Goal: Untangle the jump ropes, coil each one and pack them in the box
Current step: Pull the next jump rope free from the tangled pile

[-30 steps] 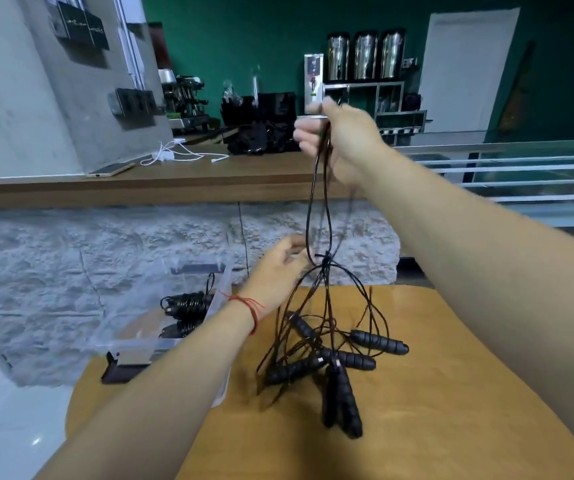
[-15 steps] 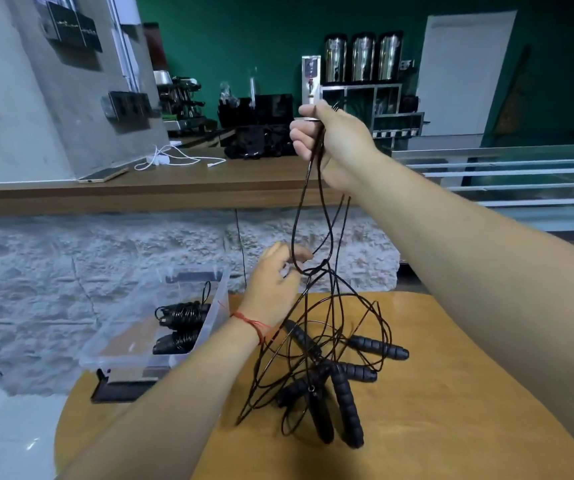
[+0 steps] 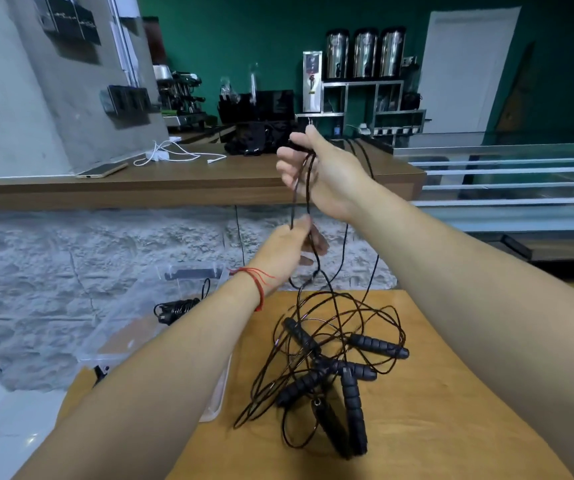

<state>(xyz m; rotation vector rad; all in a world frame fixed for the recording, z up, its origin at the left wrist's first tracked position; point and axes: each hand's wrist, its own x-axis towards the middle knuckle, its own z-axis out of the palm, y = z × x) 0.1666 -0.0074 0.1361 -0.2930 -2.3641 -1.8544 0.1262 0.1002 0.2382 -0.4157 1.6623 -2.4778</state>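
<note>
The tangled jump ropes (image 3: 330,365) lie on the wooden table (image 3: 451,427), and I count six black handles (image 3: 379,346) in the heap. The right hand (image 3: 327,174) is raised and grips several cords coming up from it. Just below, the left hand (image 3: 287,244) pinches one cord. At the table's left side the clear box (image 3: 122,341) holds one coiled rope (image 3: 178,308) that I can see; the left arm hides the rest.

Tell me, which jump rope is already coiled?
The jump rope inside the clear box, wound into a tight bundle. The other ropes form one loose tangle on the table, some cords lifted off it.
</note>
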